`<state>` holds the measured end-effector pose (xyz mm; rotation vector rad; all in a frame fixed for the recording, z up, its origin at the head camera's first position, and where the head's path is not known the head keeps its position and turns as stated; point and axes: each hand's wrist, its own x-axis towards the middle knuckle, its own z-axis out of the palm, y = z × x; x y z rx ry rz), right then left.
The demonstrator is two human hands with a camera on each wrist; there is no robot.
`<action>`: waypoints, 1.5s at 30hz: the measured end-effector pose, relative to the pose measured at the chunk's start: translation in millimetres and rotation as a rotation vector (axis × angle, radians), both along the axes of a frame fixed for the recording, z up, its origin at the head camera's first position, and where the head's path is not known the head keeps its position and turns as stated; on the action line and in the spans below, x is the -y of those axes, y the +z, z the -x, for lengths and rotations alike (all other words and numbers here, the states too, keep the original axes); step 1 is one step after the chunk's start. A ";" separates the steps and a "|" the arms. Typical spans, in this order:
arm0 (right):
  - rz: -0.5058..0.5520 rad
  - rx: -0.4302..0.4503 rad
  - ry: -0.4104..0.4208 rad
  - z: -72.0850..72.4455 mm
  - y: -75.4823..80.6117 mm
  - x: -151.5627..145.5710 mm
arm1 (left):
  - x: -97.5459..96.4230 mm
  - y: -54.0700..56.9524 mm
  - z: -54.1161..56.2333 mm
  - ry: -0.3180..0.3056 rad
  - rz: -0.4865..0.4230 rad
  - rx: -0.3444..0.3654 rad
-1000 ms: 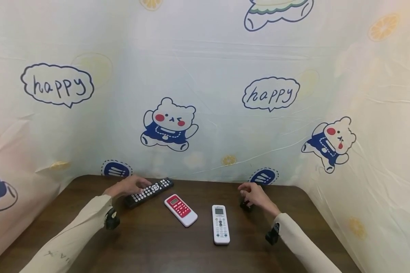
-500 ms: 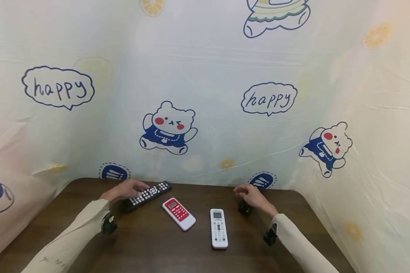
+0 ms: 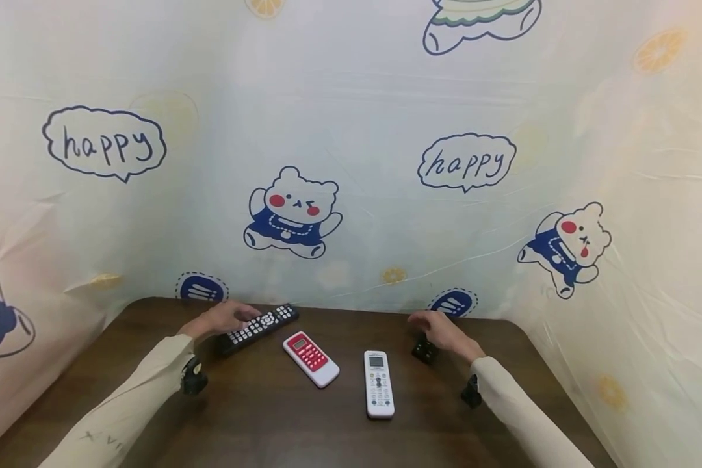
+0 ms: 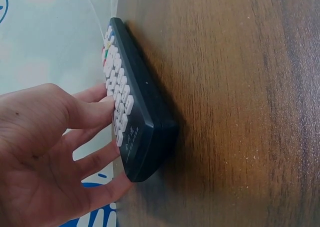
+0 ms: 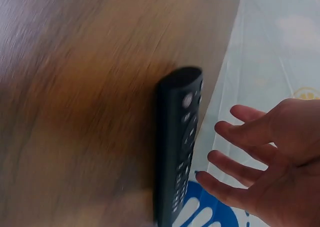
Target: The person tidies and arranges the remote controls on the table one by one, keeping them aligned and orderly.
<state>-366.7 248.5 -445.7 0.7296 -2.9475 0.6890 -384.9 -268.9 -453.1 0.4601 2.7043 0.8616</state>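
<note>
In the head view my left hand [image 3: 228, 317] is at a black remote control with white buttons [image 3: 260, 327] lying slantwise at the table's back left. Up close, the left thumb [image 4: 92, 112] lies against the white buttons, and the other fingers reach to the remote's far edge. My right hand [image 3: 441, 331] is above and behind a smaller black remote control [image 3: 424, 351] at the back right. In the right wrist view its fingers [image 5: 225, 192] are spread and apart from that remote, which lies on its back on the table.
Between the hands lie a white remote control with a red face [image 3: 311, 359] and a white remote control with a small screen [image 3: 379, 385]. The brown wooden table [image 3: 304, 435] ends at a printed curtain [image 3: 351, 195] behind and on both sides.
My right fingers have lifted off the small black remote control, more of which now shows. The left hand stays at its remote; the head view shifts slightly.
</note>
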 end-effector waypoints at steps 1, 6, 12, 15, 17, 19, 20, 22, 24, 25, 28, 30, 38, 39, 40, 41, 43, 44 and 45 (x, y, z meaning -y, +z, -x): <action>-0.010 -0.008 0.005 1.1 0.1 -1.3 | 0.3 1.4 -0.4 0.002 0.003 -0.005; -0.061 -0.030 0.040 6.0 0.0 -8.7 | 2.0 2.0 -0.2 0.006 -0.001 -0.010; -0.123 -0.089 0.087 7.6 -0.3 -17.4 | 2.0 -2.2 1.3 0.014 -0.005 0.009; -0.167 -0.106 0.075 6.5 1.9 -19.9 | 0.4 -2.4 1.8 0.025 0.002 0.014; -0.188 -0.109 0.063 4.8 4.1 -22.7 | -3.6 -0.6 2.5 0.018 0.001 0.011; -0.197 -0.113 0.065 3.0 5.1 -26.6 | -8.9 0.6 4.6 0.002 -0.004 0.008; -0.201 -0.116 0.068 2.2 4.8 -28.3 | -11.4 0.8 5.5 -0.005 -0.012 0.009; -0.206 -0.123 0.083 0.2 4.7 -30.1 | -14.9 1.4 6.1 -0.017 -0.022 0.010; -0.215 -0.128 0.100 -0.8 3.3 -29.1 | -15.2 0.5 4.7 -0.011 -0.021 0.019; -0.218 -0.128 0.102 -1.4 3.0 -27.4 | -14.2 0.1 3.2 -0.004 -0.017 0.023; -0.208 -0.122 0.094 -1.8 2.3 -24.1 | -11.5 0.1 -1.5 0.014 -0.001 0.030; -0.205 -0.125 0.074 -2.0 2.2 -23.7 | -10.6 1.3 -3.3 0.012 0.010 0.024; -0.266 -0.144 -0.005 -4.9 5.0 -26.5 | -7.6 8.8 -1.0 0.025 0.024 0.009; -0.281 -0.146 -0.005 -5.4 5.1 -26.8 | -7.3 8.8 -0.5 0.026 0.025 0.013; -0.296 -0.141 -0.005 -5.8 5.2 -27.1 | -6.8 8.2 0.1 0.024 0.025 0.014; -0.313 -0.135 -0.003 -6.2 5.1 -27.2 | -6.5 7.4 0.5 0.025 0.025 0.016; -0.347 -0.112 0.004 -6.1 4.3 -27.3 | -5.9 5.8 0.7 0.028 0.028 0.020; -0.365 -0.108 0.014 -5.9 3.6 -27.2 | -5.8 5.1 0.6 0.034 0.029 0.024; -0.378 -0.098 0.023 -5.5 2.7 -26.9 | -5.5 4.3 0.6 0.035 0.033 0.022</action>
